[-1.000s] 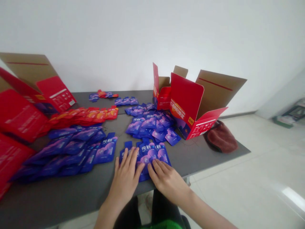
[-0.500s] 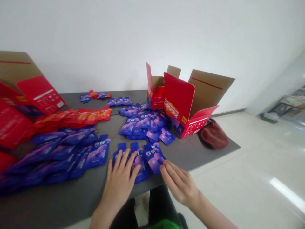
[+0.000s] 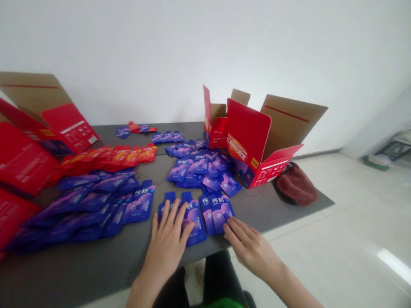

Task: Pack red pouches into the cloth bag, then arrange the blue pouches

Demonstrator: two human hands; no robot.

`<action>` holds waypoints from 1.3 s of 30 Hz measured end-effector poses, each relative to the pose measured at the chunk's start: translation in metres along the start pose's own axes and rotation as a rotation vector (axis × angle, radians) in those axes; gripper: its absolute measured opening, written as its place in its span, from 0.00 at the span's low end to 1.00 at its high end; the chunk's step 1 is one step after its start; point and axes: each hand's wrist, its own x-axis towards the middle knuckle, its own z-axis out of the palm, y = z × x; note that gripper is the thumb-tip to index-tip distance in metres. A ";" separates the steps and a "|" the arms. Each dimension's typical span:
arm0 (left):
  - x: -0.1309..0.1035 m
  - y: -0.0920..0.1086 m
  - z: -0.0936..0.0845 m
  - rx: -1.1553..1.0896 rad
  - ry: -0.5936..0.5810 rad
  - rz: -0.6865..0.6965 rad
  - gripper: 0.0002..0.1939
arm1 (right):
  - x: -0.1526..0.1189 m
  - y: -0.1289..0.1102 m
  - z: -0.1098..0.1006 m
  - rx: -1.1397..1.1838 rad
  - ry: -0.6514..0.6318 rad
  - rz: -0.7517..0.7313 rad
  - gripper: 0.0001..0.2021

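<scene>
My left hand lies with spread fingers on two blue-purple pouches side by side near the front edge of the grey table. Just right of them, two more pouches overlap. My right hand has its fingers pressed together on the right edge of the upper pouch. Behind these is a loose pile of blue-purple pouches. To the left, many more blue-purple pouches lie in overlapping rows.
Open red boxes stand at the back right, beside a brown cloth item. Red-orange pouches and another open red box are on the left. Small groups of pouches lie near the wall.
My right hand has straightened the upper right pouch, which now shows more of the one beneath it. The whole view has shifted slightly, while my left hand stays on its pouches.
</scene>
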 end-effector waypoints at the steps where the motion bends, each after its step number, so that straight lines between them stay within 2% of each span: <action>1: 0.000 0.000 -0.001 0.001 0.017 0.005 0.26 | 0.002 0.000 0.000 0.029 -0.021 0.025 0.12; 5: -0.002 0.002 -0.007 -0.011 0.064 0.100 0.25 | 0.008 0.003 0.001 0.072 -0.159 0.102 0.20; 7: -0.004 0.004 -0.009 -0.025 0.020 0.166 0.26 | 0.008 0.006 0.002 0.055 -0.204 0.069 0.21; 9: -0.006 0.005 -0.008 -0.014 -0.022 0.196 0.27 | 0.006 0.007 0.002 0.026 -0.192 -0.013 0.18; 13: -0.008 0.006 -0.003 0.023 -0.014 0.200 0.28 | 0.000 0.009 -0.011 -0.032 -0.082 -0.095 0.19; 18: -0.008 0.007 -0.001 0.045 -0.015 0.200 0.28 | 0.002 0.019 -0.050 -0.027 0.100 -0.091 0.22; 21: -0.008 0.008 0.000 0.053 -0.006 0.194 0.28 | 0.029 0.029 -0.066 -0.086 0.237 -0.043 0.24; 23: -0.008 0.008 0.001 0.055 0.013 0.197 0.28 | 0.063 0.036 -0.065 -0.132 0.346 -0.007 0.24; 25: -0.008 0.008 0.002 0.063 0.034 0.199 0.28 | 0.109 0.043 -0.051 -0.147 0.436 0.017 0.24; 27: -0.008 0.008 0.003 0.081 0.063 0.211 0.28 | 0.161 0.048 -0.028 -0.121 0.445 -0.008 0.20; 28: -0.008 0.007 0.003 0.093 0.079 0.223 0.28 | 0.187 0.050 -0.013 -0.114 0.380 -0.015 0.19; 30: -0.007 0.004 0.005 0.115 0.113 0.251 0.29 | 0.235 0.052 0.017 -0.134 0.140 0.027 0.19; 33: -0.005 -0.004 0.014 0.114 0.149 0.288 0.30 | 0.289 0.055 0.065 -0.161 -0.211 0.041 0.18; 35: -0.005 -0.008 0.027 0.097 0.179 0.320 0.32 | 0.312 0.059 0.095 -0.175 -0.296 0.048 0.15; 37: -0.005 -0.009 0.044 0.089 0.225 0.308 0.30 | 0.328 0.063 0.123 -0.186 -0.309 0.062 0.14; 39: -0.005 -0.005 0.059 0.095 0.273 0.216 0.26 | 0.340 0.065 0.146 -0.191 -0.320 0.066 0.13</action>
